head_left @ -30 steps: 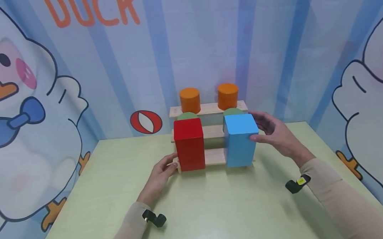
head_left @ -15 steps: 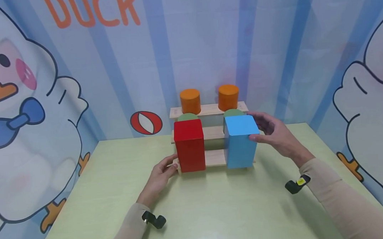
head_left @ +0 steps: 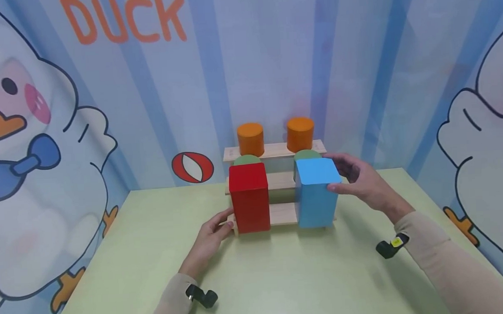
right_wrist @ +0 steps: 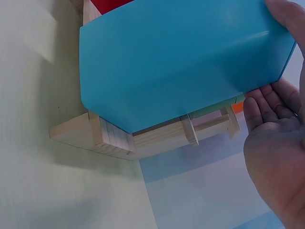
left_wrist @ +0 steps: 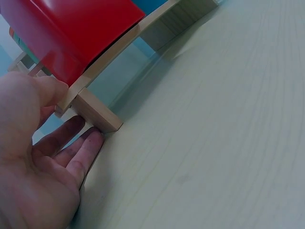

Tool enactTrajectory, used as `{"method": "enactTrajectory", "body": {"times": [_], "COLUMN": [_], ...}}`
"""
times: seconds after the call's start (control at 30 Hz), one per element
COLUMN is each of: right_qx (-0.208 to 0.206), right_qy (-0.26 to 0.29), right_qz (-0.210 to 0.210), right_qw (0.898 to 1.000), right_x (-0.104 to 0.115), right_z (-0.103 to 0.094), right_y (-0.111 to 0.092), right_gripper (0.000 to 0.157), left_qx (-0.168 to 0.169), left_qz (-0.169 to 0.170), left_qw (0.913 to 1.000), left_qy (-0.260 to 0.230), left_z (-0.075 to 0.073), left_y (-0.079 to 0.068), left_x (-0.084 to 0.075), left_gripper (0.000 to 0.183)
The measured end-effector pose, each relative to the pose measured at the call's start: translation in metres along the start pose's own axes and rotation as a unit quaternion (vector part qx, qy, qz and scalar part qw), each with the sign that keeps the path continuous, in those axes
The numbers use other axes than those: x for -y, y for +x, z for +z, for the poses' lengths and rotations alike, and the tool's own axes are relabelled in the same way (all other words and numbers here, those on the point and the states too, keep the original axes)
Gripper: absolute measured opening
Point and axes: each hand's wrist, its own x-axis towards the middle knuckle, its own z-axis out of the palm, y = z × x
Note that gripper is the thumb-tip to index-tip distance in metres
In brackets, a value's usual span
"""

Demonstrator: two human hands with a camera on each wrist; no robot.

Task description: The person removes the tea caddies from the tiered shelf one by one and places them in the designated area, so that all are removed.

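A three-tier wooden stand (head_left: 282, 214) stands on the table against the backdrop. Upright on its lowest tier are a red block (head_left: 250, 208) at the left and a blue block (head_left: 318, 203) at the right. My right hand (head_left: 364, 185) holds the blue block by its upper right side, thumb on the front, fingers behind. In the right wrist view, the blue block's lower end sits on the board. My left hand (head_left: 209, 241) grips the left end of the lowest tier beside the red block; the left wrist view shows its other fingers by the wooden leg (left_wrist: 97, 112).
Two orange cylinders (head_left: 251, 140) stand on the top tier. Green round tops (head_left: 246, 160) show on the middle tier, mostly hidden behind the blocks. The pale table (head_left: 273, 278) extends in front; a duck-printed cloth (head_left: 268, 58) hangs behind.
The head view has tilted up slightly, so everything sits lower in it. Both hands and the blocks keep their places relative to the stand.
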Motion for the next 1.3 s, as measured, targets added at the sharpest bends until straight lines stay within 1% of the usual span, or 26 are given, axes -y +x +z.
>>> {"method": "enactTrajectory", "body": {"times": [0.2,0.4,0.53,0.83,0.9,1.07,1.13,1.3], "right_qx": [0.008,0.011,0.01,-0.001,-0.002,0.003,0.006,0.011], "right_qy": [-0.007,-0.008,-0.003,0.003,0.005,0.011,0.01,0.007], "right_qz": [0.015,0.027,0.028,0.026,0.024,0.024,0.026,0.02], "right_qw": [1.0,1.0,1.0,1.0,1.0,1.0,1.0,1.0], "right_x": [0.005,0.011,0.011,0.009,0.008,0.006,0.007,0.015], "right_z": [-0.002,-0.003,-0.004,-0.002,-0.003,-0.005,-0.007,-0.012], "right_y": [0.0,0.003,0.003,0.002,0.002,0.001,0.0,-0.002], "right_gripper": [0.071,0.071,0.071,0.07,0.07,0.069,0.068,0.067], "left_qx": [0.003,-0.004,-0.005,-0.007,-0.006,-0.007,-0.01,-0.015], "left_qz": [0.001,0.004,0.006,-0.002,0.001,0.0,-0.007,-0.011], "left_qw": [1.0,1.0,1.0,1.0,1.0,0.9999,0.9999,0.9997], "left_qy": [-0.001,-0.002,-0.005,0.002,0.003,0.008,0.01,0.014], "left_z": [0.0,0.0,0.001,0.002,0.003,0.003,0.003,0.003], "left_y": [-0.001,0.0,0.001,0.001,0.001,0.0,0.0,-0.001], "left_x": [0.0,-0.001,0.0,0.0,0.0,0.001,0.001,0.001], "left_gripper": [0.051,0.05,0.051,0.051,0.051,0.051,0.051,0.051]}}
